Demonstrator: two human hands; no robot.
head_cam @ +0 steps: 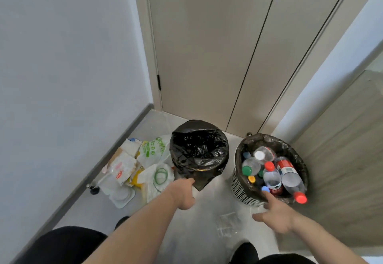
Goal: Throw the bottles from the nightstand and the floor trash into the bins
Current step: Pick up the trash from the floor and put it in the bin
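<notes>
A beige closed door [207, 56] with a black hinge [158, 82] is seen ahead. A white wall [62, 56] is seen left, a wood-grain panel [342, 160] right. A grey floor [207, 212] is seen below.

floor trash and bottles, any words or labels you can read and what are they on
"Good fre…", green print, cut off: white plastic bag beside the black-lined bin.
Green characters below it: too blurred to read.
Red logo on the paper wrapper: unreadable.
Red bottle labels in the mesh basket: too small to read.
</notes>
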